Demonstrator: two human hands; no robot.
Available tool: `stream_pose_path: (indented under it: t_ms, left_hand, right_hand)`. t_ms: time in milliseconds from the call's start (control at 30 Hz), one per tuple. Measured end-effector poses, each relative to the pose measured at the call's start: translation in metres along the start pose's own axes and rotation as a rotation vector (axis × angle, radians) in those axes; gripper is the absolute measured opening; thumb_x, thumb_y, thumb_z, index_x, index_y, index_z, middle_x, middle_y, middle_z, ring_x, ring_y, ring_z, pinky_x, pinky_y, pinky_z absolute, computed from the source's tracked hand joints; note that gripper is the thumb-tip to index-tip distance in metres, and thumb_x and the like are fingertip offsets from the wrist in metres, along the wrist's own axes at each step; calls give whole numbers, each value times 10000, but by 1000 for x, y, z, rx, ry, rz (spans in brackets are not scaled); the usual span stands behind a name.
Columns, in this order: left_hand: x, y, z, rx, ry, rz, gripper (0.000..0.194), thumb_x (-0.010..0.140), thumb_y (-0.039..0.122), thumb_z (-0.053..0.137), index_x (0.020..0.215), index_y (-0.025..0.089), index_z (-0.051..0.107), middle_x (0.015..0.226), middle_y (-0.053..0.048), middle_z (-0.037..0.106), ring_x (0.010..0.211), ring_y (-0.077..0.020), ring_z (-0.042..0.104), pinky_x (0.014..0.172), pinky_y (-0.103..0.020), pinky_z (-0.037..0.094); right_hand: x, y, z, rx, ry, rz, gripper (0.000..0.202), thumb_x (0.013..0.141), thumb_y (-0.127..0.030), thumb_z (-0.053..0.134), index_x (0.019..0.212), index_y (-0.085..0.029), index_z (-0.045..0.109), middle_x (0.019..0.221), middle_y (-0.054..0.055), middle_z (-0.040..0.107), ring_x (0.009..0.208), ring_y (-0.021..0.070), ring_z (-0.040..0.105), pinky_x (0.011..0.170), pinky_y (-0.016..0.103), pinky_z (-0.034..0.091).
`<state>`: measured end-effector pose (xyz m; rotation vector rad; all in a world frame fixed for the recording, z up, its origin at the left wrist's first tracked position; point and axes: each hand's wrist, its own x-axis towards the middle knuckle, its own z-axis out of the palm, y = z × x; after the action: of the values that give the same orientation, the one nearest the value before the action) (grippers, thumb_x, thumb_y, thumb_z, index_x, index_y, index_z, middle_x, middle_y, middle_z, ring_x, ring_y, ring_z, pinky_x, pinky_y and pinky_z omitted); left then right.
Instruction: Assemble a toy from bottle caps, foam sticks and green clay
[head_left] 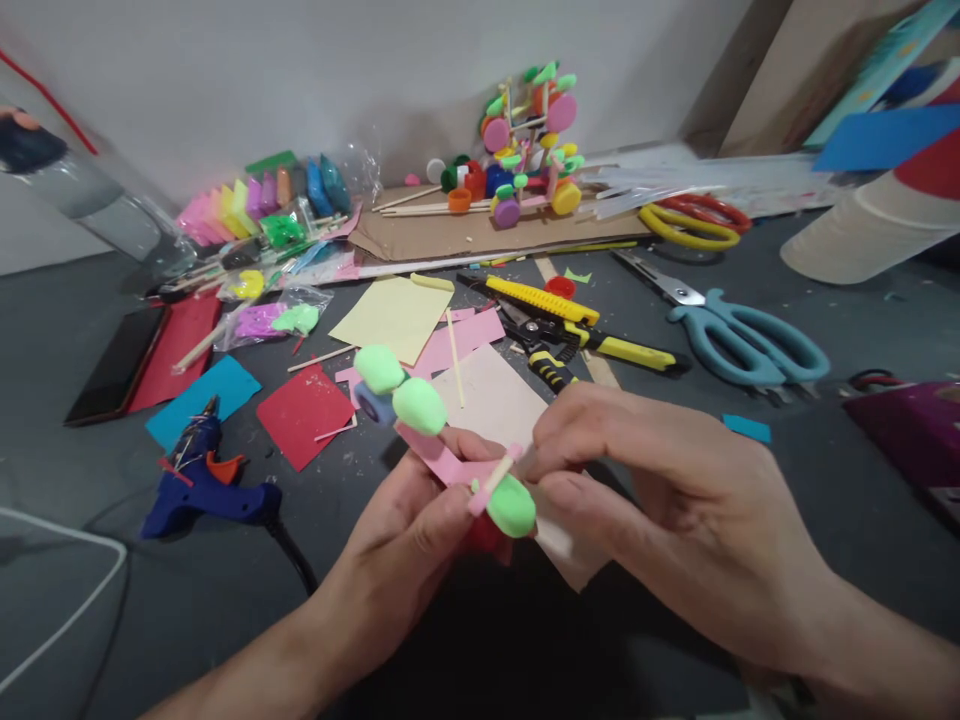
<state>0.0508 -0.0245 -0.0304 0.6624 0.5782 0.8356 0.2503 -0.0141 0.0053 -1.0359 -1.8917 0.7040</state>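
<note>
My left hand (409,535) holds a small craft model (431,450) made of a bent pink strip with soft light-green clay pads. Two green pads (418,405) sit at its far end, above a bluish round piece. Another green clay pad (512,507) is at the near end, beside a short wooden stick (499,477) with pink at both ends. Something red shows under the model. Close against the stick's upper end is my right hand (667,510), thumb and fingers drawn together in a pinch. What lies between those fingertips is hidden.
Behind the hands lie paper sheets (390,315), a yellow utility knife (544,298), pliers (547,345) and blue-handled scissors (742,335). A blue glue gun (202,490) with a cord is left, near a phone (116,365). Similar finished-looking models (529,145) stand on cardboard (427,235). A white bottle (855,230) stands right.
</note>
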Motion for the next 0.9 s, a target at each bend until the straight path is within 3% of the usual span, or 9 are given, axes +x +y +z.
stream_pose_path:
  t_ms: [100, 233, 367, 467, 700, 900]
  left_hand:
    - [-6, 1, 0, 232, 47, 78, 191, 1035, 268, 575, 1174, 291, 704, 1024, -7, 669, 940, -126, 594, 873, -205, 484]
    - [-8, 3, 6, 437, 78, 206, 248, 1041, 236, 559, 1197, 348, 715, 1163, 7, 674, 1099, -134, 587, 976, -202, 443]
    - [-6, 4, 11, 544, 149, 348, 177, 983, 211, 643, 1081, 303, 759, 1109, -31, 688, 1112, -199, 604, 1004, -282, 449]
    - [-5, 3, 13, 573, 192, 377, 140, 965, 200, 662, 1030, 282, 755, 1089, -52, 697, 1120, -236, 605, 1031, -337, 439]
    - [-4, 0, 13, 605, 189, 388, 130, 970, 189, 651, 1044, 260, 729, 1088, -62, 696, 1104, -236, 632, 1008, -349, 483]
    - [-3, -3, 5, 646, 82, 472, 187, 984, 179, 625, 1130, 236, 727, 1099, -65, 678, 1075, -209, 658, 970, -305, 540]
  right_hand:
    - [3, -2, 1, 59, -16, 143, 153, 882, -180, 684, 733, -217, 689, 721, -19, 700, 657, 112, 645, 591, 220, 506]
    - [3, -6, 2, 39, -18, 220, 114, 817, -153, 704, 730, -227, 709, 718, -39, 691, 634, 91, 614, 573, 202, 465]
    - [3, -7, 2, 63, -34, 261, 112, 823, -169, 723, 736, -240, 719, 730, -56, 680, 653, 80, 602, 575, 189, 446]
    - [2, -7, 2, 131, -79, 284, 110, 830, -181, 745, 737, -231, 714, 758, -49, 689, 691, 86, 620, 617, 193, 473]
    - [1, -6, 4, 182, -106, 300, 162, 813, -75, 703, 724, -208, 679, 801, -32, 691, 739, 92, 646, 614, 189, 479]
    - [-1, -4, 2, 169, -98, 251, 131, 879, -147, 700, 783, -233, 680, 808, -65, 690, 737, 63, 638, 655, 165, 481]
